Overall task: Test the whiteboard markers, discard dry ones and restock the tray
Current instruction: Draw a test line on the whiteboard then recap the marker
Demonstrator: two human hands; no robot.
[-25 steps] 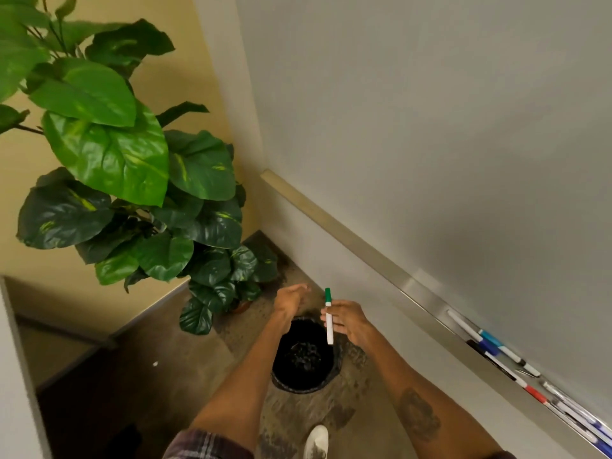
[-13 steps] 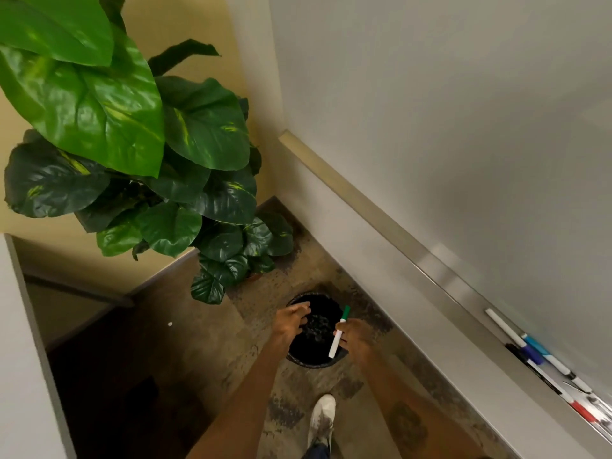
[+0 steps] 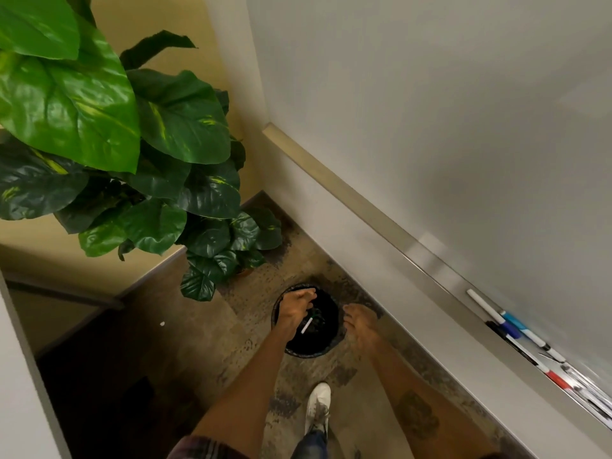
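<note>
A white marker with a green cap (image 3: 307,325) is inside the mouth of the round black bin (image 3: 309,353) on the floor, free of both hands. My left hand (image 3: 294,311) hovers over the bin's left side with fingers loosely curled, holding nothing. Just right of the bin's rim, my right hand (image 3: 357,321) hangs with relaxed, empty fingers. On the right, the whiteboard's metal tray (image 3: 427,260) carries several markers (image 3: 516,329) with blue, black and red caps, lying end to end.
A large-leafed potted plant (image 3: 139,154) fills the corner to the left, its low leaves close to the bin. The whiteboard (image 3: 447,111) covers the wall on the right. My white shoe (image 3: 318,404) stands on the patterned floor just behind the bin.
My right hand has let go of the green-capped marker, which has dropped into the bin. The view has tipped down and moved closer to the bin.
</note>
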